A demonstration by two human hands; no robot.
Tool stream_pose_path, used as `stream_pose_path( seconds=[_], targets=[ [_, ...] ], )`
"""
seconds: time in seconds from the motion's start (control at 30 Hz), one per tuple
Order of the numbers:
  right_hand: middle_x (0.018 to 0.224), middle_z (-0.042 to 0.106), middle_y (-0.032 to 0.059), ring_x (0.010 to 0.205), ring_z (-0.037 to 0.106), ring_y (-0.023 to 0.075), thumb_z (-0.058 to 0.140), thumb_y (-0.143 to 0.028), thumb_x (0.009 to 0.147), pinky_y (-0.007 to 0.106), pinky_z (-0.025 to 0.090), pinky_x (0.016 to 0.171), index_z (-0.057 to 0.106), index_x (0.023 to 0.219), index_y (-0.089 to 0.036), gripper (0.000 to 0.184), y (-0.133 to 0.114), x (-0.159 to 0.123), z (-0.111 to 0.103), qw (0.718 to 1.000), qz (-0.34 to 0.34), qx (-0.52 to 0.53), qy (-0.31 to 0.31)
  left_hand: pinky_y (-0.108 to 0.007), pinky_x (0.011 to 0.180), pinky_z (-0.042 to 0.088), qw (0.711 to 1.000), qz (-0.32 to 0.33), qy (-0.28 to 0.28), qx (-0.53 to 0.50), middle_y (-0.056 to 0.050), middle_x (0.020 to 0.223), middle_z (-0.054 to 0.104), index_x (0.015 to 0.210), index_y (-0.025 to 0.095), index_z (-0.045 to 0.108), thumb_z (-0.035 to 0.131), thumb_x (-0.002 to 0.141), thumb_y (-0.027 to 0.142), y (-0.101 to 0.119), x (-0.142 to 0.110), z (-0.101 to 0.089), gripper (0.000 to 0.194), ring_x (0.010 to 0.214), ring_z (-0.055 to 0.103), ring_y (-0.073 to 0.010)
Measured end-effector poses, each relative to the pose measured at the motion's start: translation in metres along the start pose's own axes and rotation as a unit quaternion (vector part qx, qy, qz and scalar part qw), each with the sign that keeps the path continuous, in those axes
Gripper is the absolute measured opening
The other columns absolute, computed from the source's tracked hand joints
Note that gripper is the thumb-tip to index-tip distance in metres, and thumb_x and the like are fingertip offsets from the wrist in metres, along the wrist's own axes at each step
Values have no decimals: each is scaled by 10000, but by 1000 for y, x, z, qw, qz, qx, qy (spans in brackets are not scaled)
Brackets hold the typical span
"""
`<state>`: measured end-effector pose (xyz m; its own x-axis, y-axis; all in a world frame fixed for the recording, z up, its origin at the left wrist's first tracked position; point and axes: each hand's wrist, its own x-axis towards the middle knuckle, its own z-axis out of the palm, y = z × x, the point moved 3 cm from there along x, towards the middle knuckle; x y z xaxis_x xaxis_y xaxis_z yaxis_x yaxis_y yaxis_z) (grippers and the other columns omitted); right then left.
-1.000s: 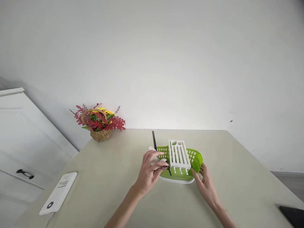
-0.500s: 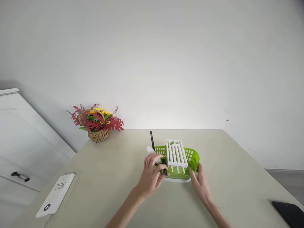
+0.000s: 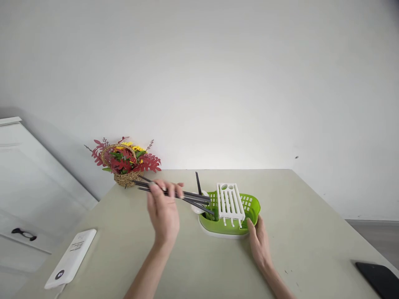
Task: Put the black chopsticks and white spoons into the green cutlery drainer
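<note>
Several black chopsticks (image 3: 196, 198) lie across my left hand (image 3: 164, 211), which is closed around them above the table. They slant down to the right, and their right ends hang over the left part of a green plastic basket (image 3: 215, 226). My right hand (image 3: 258, 241) grips the basket's right end, thumb at the inner side of the rim and fingers outside. A white slatted rack (image 3: 231, 201) with hooks on its front edge sits across the basket. At the basket's left end are white spoons (image 3: 197, 208), partly hidden, and more black chopsticks (image 3: 198, 182) standing tilted.
A wicker basket of artificial flowers (image 3: 126, 162) stands at the back left of the table (image 3: 199, 270). A white power bank-like device (image 3: 71, 257) with a cable lies front left, and a black phone (image 3: 378, 278) front right. A white cabinet (image 3: 34, 182) stands at left.
My left hand has moved up and left, bringing the chopsticks out of the basket's left end and tipping them almost flat. My right hand stays on the basket rim.
</note>
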<state>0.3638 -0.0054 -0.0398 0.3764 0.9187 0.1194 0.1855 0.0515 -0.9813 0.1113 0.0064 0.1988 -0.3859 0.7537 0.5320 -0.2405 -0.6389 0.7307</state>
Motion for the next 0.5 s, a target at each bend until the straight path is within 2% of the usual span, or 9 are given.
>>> stream_pose_path(
  seconds=[0.03, 0.1, 0.2, 0.27, 0.33, 0.37, 0.4, 0.43, 0.5],
  targets=[
    [1448, 581, 91, 1349, 506, 324, 432, -625, 989, 451, 389, 1120, 478, 1435, -244, 588, 0, 0, 0, 1000, -1, 5, 2, -277, 710, 552, 999, -8, 24, -25, 85, 663, 417, 854, 231, 466, 610, 951, 604, 13, 9, -2, 411, 552, 475, -86],
    [1449, 579, 96, 1349, 505, 322, 440, -624, 990, 454, 383, 1121, 473, 1448, -242, 598, 0, -1, 1, 1000, -1, 13, 4, -175, 533, 443, 997, -28, 52, -48, 95, 632, 309, 825, 223, 461, 681, 933, 539, 33, 25, -9, 400, 497, 348, -66],
    [1428, 590, 100, 1332, 513, 325, 449, -626, 989, 473, 382, 1110, 485, 1445, -246, 594, 1, -1, 0, 1000, 0, 18, 9, -156, 408, 259, 994, -93, 54, -25, 95, 639, 244, 796, 210, 457, 708, 935, 442, 38, 40, -31, 368, 476, 218, -63],
    [1410, 602, 97, 1319, 520, 325, 458, -624, 988, 476, 387, 1099, 500, 1429, -252, 578, 1, -1, -1, 1000, 0, 19, 10, -168, 397, 207, 986, -162, 15, 41, 98, 651, 255, 811, 205, 481, 701, 919, 484, 19, 46, -55, 371, 471, 193, -58],
    [1400, 609, 96, 1307, 528, 327, 468, -622, 986, 476, 392, 1090, 507, 1417, -252, 569, 3, -1, -1, 1000, -1, 20, 11, -171, 413, 205, 956, -236, -48, 168, 98, 660, 297, 881, 202, 534, 637, 914, 582, -15, 50, -85, 395, 464, 222, -54],
    [1404, 608, 97, 1306, 529, 329, 471, -622, 984, 478, 392, 1090, 506, 1417, -250, 571, 3, -1, -1, 1000, -2, 20, 12, -175, 424, 222, 921, -272, -74, 269, 92, 657, 334, 903, 203, 548, 582, 926, 609, -34, 51, -102, 408, 461, 263, -60],
    [1411, 604, 98, 1307, 528, 332, 473, -623, 983, 479, 391, 1091, 502, 1420, -249, 576, 4, -1, -1, 1000, -3, 21, 13, -184, 435, 253, 868, -302, -96, 383, 79, 652, 387, 897, 205, 553, 525, 936, 628, -52, 51, -119, 425, 465, 324, -72],
    [1418, 601, 98, 1310, 527, 333, 473, -623, 982, 479, 389, 1094, 498, 1425, -248, 581, 5, -1, -2, 1000, -4, 22, 14, -199, 441, 273, 842, -317, -96, 426, 59, 650, 443, 878, 198, 568, 549, 923, 599, -69, 52, -135, 404, 472, 379, -87],
    [1430, 594, 94, 1323, 520, 329, 474, -616, 985, 475, 383, 1105, 495, 1434, -252, 579, 5, 0, -2, 1000, -7, 23, 16, -227, 460, 316, 810, -324, -92, 480, 28, 640, 507, 853, 201, 577, 563, 912, 551, -97, 52, -160, 356, 497, 466, -125]
  ],
)
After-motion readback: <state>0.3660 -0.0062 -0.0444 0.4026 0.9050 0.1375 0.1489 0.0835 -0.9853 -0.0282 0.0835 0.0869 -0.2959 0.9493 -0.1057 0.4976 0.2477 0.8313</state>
